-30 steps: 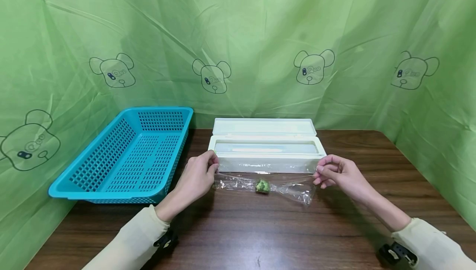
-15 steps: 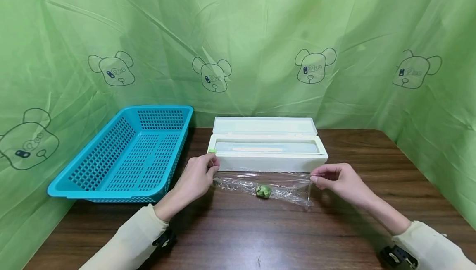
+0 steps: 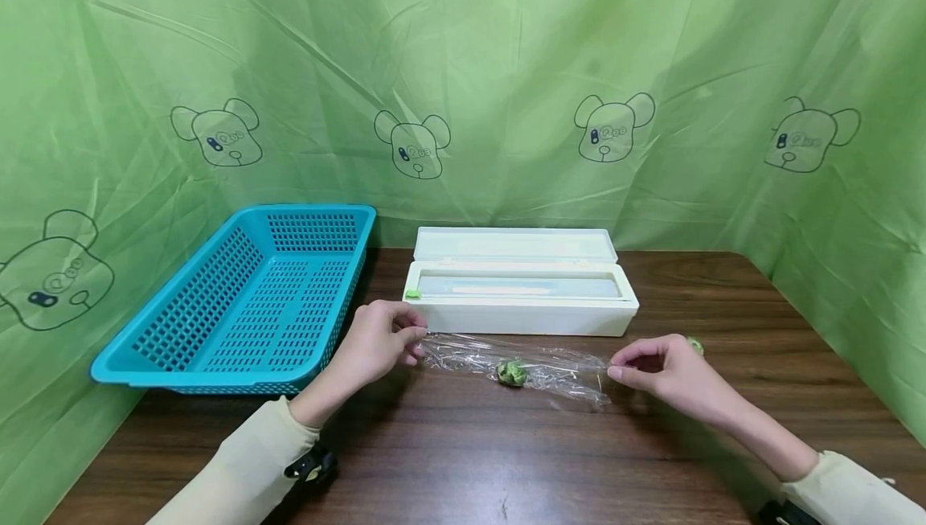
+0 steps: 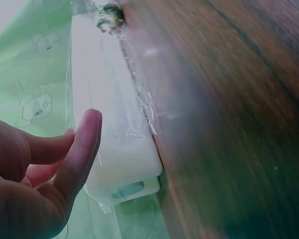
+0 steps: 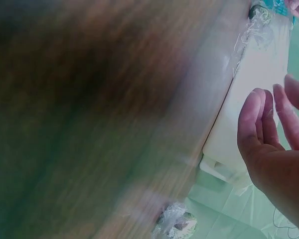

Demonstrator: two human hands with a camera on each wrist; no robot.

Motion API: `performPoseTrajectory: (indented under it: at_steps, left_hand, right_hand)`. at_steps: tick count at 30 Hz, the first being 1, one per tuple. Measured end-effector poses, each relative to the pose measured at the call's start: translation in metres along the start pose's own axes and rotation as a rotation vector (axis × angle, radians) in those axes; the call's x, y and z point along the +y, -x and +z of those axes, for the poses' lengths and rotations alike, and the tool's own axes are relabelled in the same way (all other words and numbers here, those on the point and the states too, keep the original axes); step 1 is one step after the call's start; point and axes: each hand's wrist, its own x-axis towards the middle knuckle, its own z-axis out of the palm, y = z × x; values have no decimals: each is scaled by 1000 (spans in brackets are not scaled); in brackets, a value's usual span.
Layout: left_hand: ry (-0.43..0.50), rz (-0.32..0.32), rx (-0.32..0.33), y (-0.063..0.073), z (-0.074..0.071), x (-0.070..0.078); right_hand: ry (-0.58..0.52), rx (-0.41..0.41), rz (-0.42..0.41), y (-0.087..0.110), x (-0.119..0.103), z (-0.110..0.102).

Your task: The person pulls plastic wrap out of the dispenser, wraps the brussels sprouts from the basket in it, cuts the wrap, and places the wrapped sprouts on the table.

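Note:
A strip of cling film point(image 3: 463, 354) stretches between my two hands in front of the white cling film dispenser point(image 3: 521, 317). Near its middle, a small green piece that looks like a broccoli floret point(image 3: 511, 373) lies in the crumpled film. My left hand point(image 3: 379, 340) pinches the film's left end, close to the dispenser's near left corner. At the right end, my right hand point(image 3: 669, 368) pinches the film between thumb and fingers. The dispenser's lid point(image 3: 515, 244) is raised, and a green slider point(image 3: 413, 294) sits at the left of its front edge.
A blue perforated basket point(image 3: 249, 384) stands on the left of the brown wooden table point(image 3: 506, 461). Behind the right hand, another film-wrapped green piece point(image 5: 182, 224) lies on the table, mostly hidden in the head view. A green cloth point(image 3: 499, 43) hangs behind.
The film's far edge has come down off the dispenser's front. My right hand has moved nearer and slightly inward, then further down; my left has shifted slightly nearer, uncovering the green slider.

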Motion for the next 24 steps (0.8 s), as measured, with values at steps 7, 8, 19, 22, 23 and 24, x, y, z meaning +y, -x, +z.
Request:
performPoseTrajectory:
  at_steps: [7,8,19,22,23,24]
  left_hand:
    - [2,8,30,-1,-1,3]
    - [-6,9,32,-1,-1,4]
    - [-94,67,37,-3,0,3]
    - [-157,125,41,-6,4,0]
    - [-183,145,45,-7,5,-2]
    - [-213,167,48,-9,7,-3]
  right_hand:
    - [47,45,-4,0,-2,2]
    - [59,51,-9,0,-2,2]
    - [126,32,-146,-2,-5,9]
    - [135,15,-150,-1,-5,12]
    - [141,11,-149,-1,-5,13]
    - [148,8,-149,0,-5,14]
